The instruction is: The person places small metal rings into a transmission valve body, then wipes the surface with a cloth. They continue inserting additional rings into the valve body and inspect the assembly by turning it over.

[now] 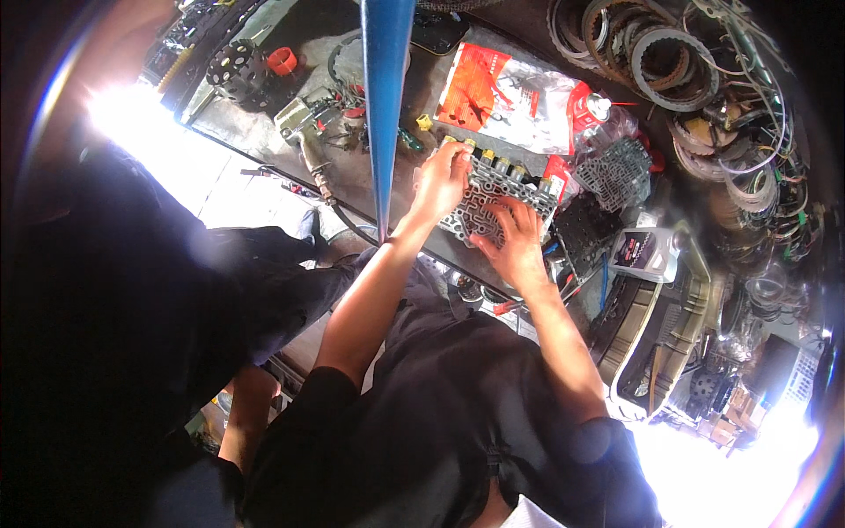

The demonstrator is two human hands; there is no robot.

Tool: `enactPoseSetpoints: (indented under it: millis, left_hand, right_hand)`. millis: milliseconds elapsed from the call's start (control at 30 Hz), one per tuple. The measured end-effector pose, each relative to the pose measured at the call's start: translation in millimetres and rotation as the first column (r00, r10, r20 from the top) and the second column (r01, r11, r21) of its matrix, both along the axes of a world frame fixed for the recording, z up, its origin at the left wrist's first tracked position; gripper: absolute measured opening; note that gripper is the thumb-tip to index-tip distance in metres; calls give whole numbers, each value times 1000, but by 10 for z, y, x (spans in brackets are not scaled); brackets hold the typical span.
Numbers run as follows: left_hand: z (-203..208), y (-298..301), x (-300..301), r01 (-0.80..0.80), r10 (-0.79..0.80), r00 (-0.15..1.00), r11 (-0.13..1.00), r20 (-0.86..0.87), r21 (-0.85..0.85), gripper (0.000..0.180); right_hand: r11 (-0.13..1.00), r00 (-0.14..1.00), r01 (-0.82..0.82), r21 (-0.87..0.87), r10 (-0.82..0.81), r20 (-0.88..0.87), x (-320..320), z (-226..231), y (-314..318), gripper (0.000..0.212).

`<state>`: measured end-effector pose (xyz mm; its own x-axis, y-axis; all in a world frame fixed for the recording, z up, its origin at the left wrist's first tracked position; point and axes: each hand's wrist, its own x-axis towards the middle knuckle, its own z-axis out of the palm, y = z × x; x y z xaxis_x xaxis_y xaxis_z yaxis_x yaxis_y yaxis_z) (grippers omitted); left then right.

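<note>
A grey metal valve body (480,216) with a maze of channels lies at the bench's near edge, a row of yellow-and-black solenoids (503,167) along its far side. My left hand (438,183) is closed around its left end, fingertips by the leftmost solenoid. Over the channelled face rests my right hand (518,245), thumb and fingers apart, touching the metal. Whether a small part sits under those fingers cannot be seen. Just beyond lies a small yellow connector (423,121).
A blue post (385,106) rises left of my hands. An orange-and-white plastic bag (506,97), a red spray can (588,107) and a second valve body plate (614,174) lie beyond. Clutch rings (673,70) pile up far right, a grey bottle (647,253) nearer. Another person (251,290) stands at left.
</note>
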<state>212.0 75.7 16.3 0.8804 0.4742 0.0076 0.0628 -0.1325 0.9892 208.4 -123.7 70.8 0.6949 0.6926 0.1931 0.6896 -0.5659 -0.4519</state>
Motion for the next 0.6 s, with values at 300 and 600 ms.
enactPoseSetpoints:
  millis: [300, 600]
  left_hand:
    - [-150, -49, 94, -109, 99, 994, 954, 49, 281, 17]
    - [-171, -66, 105, -145, 136, 989, 928, 49, 343, 15]
  right_hand:
    - [985, 991, -132, 114, 133, -6, 27, -158, 157, 20]
    - [991, 996, -92, 98, 92, 11, 24, -136, 194, 16]
